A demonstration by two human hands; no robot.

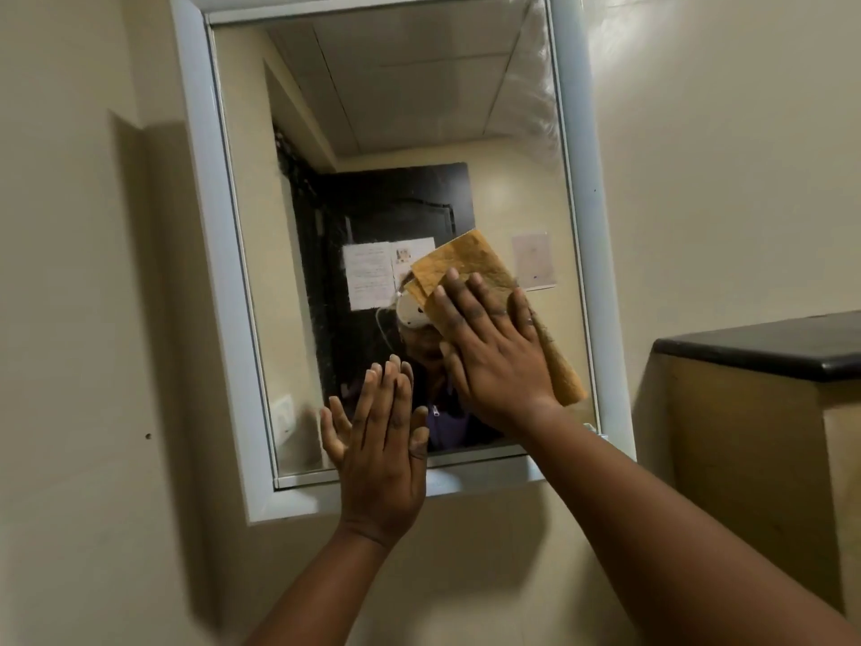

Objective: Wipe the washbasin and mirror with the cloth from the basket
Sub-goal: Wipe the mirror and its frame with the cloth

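Yellow cloth [470, 268], one, under right hand [494, 361]; one mirror [396, 109]; two hands.

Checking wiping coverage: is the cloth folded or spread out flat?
Folded: the cloth shows an overlapped layer at its upper left corner, pressed on the mirror by the right hand.

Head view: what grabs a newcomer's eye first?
The right hand pressing a yellow-brown cloth flat against the lower right of the mirror, fingers straight. Next, the left hand, open with fingers together, over the mirror's bottom edge and white frame. A dark-topped ledge juts in from the right.
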